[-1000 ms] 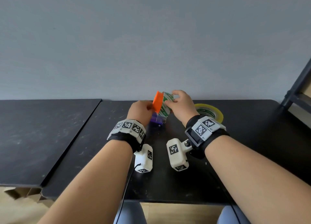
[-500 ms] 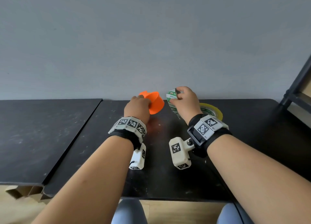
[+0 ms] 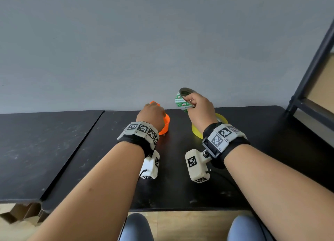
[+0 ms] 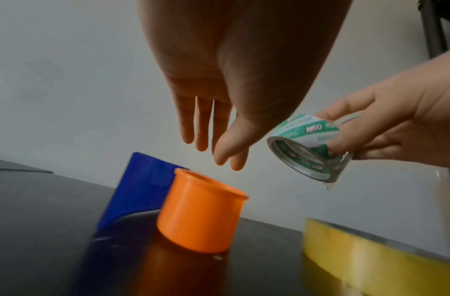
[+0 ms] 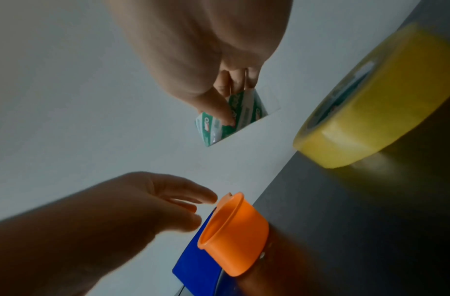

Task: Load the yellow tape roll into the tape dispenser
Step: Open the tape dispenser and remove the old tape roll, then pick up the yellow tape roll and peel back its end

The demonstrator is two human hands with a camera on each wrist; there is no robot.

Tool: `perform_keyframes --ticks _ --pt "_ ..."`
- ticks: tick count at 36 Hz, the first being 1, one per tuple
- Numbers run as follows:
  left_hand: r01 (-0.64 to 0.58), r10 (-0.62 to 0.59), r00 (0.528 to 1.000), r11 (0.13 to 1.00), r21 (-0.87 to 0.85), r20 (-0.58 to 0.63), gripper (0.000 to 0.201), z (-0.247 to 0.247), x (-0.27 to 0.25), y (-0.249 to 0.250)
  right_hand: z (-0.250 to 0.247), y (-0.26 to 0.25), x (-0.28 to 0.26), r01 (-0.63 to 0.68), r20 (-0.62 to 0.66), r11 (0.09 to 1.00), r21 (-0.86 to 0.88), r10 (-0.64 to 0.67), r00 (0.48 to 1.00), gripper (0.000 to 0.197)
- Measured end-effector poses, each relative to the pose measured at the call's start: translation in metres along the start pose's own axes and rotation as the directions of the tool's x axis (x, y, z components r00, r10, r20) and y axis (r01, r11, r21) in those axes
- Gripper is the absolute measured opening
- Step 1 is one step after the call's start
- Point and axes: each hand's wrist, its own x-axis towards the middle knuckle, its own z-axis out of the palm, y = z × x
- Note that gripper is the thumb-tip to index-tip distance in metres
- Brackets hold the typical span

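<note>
The tape dispenser lies on the black table [image 3: 112,159], its orange hub [image 3: 165,125] [image 4: 201,212] [image 5: 234,234] standing up bare from the blue body [image 4: 137,192] [image 5: 196,266]. My left hand [image 3: 153,112] [image 4: 213,154] hovers just above the hub with straight fingers, holding nothing. My right hand [image 3: 191,103] [image 5: 229,112] pinches a green-and-white tape roll [image 3: 181,99] [image 4: 307,146] in the air to the right of the hub. The yellow tape roll [image 3: 196,132] [image 4: 371,252] [image 5: 371,120] lies flat on the table under my right wrist.
A grey wall rises right behind the table's far edge. A second black tabletop [image 3: 36,150] adjoins on the left. A dark metal shelf frame [image 3: 310,74] stands at the far right. My knees show below the front edge.
The green-and-white roll came off the orange hub and my right hand lifted it up and to the right. My left hand set the dispenser down and let go of it.
</note>
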Motion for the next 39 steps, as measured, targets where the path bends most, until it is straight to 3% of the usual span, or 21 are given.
perform_keyframes --ticks 6,14,22,32,39 --pt "-0.057 0.054 0.998 0.994 -0.092 -0.028 0.040 -0.008 0.006 0.045 -0.034 0.019 -0.004 0.003 -0.074 0.996 -0.093 -0.010 0.997 0.045" --pt "-0.147 0.148 0.989 0.971 -0.191 -0.010 0.041 0.005 0.009 0.113 -0.094 0.067 -0.015 -0.117 -0.111 0.953 -0.278 0.089 0.990 0.044" --pt "-0.168 0.179 0.982 0.970 -0.174 0.051 0.041 0.022 0.009 0.149 -0.132 0.110 -0.022 -0.268 0.038 0.837 -0.478 0.325 0.945 0.047" --pt "-0.176 0.186 0.977 0.979 -0.104 0.100 0.034 0.032 0.014 0.157 -0.127 0.117 -0.018 -0.269 0.108 0.801 -0.534 0.381 0.918 0.040" --pt "-0.158 0.165 0.984 0.982 -0.101 0.070 0.036 0.026 0.019 0.137 -0.124 0.097 -0.010 -0.267 0.032 0.885 -0.382 0.301 0.953 0.034"
